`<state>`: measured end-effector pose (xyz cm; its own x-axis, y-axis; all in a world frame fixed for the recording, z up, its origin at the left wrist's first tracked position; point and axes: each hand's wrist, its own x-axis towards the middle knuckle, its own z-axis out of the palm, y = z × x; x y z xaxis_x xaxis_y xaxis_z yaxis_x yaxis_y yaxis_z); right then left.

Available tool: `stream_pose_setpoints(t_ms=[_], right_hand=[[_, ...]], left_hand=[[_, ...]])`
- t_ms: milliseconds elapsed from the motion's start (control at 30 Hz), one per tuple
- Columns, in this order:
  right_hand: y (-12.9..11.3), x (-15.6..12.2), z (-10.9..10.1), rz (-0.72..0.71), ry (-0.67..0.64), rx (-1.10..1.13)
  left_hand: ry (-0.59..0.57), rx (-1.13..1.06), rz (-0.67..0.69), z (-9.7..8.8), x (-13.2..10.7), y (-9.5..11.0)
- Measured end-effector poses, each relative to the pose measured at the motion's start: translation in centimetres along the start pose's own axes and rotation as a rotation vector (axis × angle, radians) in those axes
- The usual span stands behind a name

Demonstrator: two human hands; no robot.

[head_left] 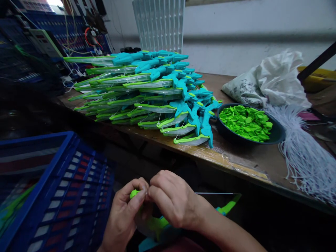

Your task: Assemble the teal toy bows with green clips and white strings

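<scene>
Head camera: one bow-shaped piece (159,225), green and teal plastic, partly covered by the hands and blurred at its lower part; located below the table edge, in front of the person's body. Fitted with a white cord (215,193), drawn straight to the far green tip.

Left hand (122,213): the near green end is pinched between thumb and forefinger. Right hand (173,199): fingers curled and pressed together at the same end; the cord is apparently pinched at the fingertips, though the contact is mostly hidden.

Risks, as judged: the cord could be lost from the fingertips if the pinch were relaxed, since it appears to be under tension; the piece could be twisted by that pull, being visibly gripped at one end only.

Table (236,155), brown-topped: a stack of similar pieces (162,82) is laid in layers, some ends projecting at the near edge. Pieces could be dislodged there if the edge were bumped.

Right of the stack: a dark bowl (223,131), filled with small green parts (245,122); beside it, a bundle of white cords (307,157), loosely spread and liable to tangling if strands were pulled carelessly. Behind: a white sack (262,80), crumpled.

Lower left: a blue crate (39,190), slatted, with green and blue items (15,206) held inside.
</scene>
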<state>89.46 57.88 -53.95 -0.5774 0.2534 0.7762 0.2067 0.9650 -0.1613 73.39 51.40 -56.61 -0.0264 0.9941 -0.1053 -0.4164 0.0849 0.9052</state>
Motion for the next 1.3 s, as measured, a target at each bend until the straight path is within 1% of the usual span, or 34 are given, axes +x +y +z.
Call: stream_pose_setpoints(t_ms=[67,100,200,267,300,367,433,500,567,600,667,733,800,900,1000,1067,1200,1300], right_hand=[[0.0,0.1,-0.3,-0.027,-0.034,0.001],[0.0,0.1,-0.4,-0.002,-0.051,0.029],[-0.2,-0.3,-0.6,0.174,-0.102,0.193],[-0.5,-0.4,-0.7,0.283,-0.099,0.328],[-0.6,-0.4,-0.8,0.314,-0.081,0.387],[-0.8,-0.2,-0.8,0.320,-0.022,0.453],[-0.9,0.0,-0.8,0.275,0.012,0.435],[-0.9,0.1,-0.7,0.230,-0.006,0.368],[-0.8,0.0,-0.7,0.210,-0.057,0.307],[-0.8,0.0,-0.8,0.215,-0.082,0.301],[-0.8,0.0,-0.9,0.268,-0.111,0.365],[-0.9,0.0,-0.9,0.356,-0.093,0.473],[-0.9,0.0,-0.7,0.397,-0.032,0.527],[-0.9,-0.4,0.1,0.353,0.052,0.416],[-0.8,-1.1,1.3,0.271,0.130,0.239],[-0.8,-1.7,2.0,0.206,0.180,0.172],[-0.8,-2.2,2.7,0.098,0.194,0.097],[-0.7,-2.2,2.9,0.062,0.188,0.084]], left_hand=[[0.027,0.007,-0.012,0.0,0.1,0.0],[0.037,0.016,-0.012,0.0,0.1,0.0],[0.031,0.037,-0.001,0.0,0.1,0.2],[0.002,0.043,-0.003,-0.1,0.0,0.3],[-0.014,0.040,-0.013,-0.1,0.0,0.4],[-0.040,0.025,-0.040,0.0,0.0,0.6],[-0.044,-0.004,-0.071,0.2,0.0,0.9],[-0.024,-0.035,-0.097,0.5,0.1,1.1],[0.015,-0.058,-0.105,0.7,0.2,1.2],[0.031,-0.062,-0.096,0.7,0.3,1.1],[0.017,-0.044,-0.069,0.4,0.5,0.9],[-0.029,0.008,-0.044,-0.1,0.6,0.5],[-0.070,0.060,-0.034,-0.7,0.7,0.1],[-0.088,0.049,-0.048,-1.1,0.7,0.0],[-0.085,-0.030,-0.092,-0.9,0.8,0.1],[-0.073,-0.068,-0.112,-0.7,0.9,0.1],[-0.062,-0.088,-0.132,-0.6,1.1,0.2],[-0.042,-0.103,-0.147,-0.5,1.1,0.3]])
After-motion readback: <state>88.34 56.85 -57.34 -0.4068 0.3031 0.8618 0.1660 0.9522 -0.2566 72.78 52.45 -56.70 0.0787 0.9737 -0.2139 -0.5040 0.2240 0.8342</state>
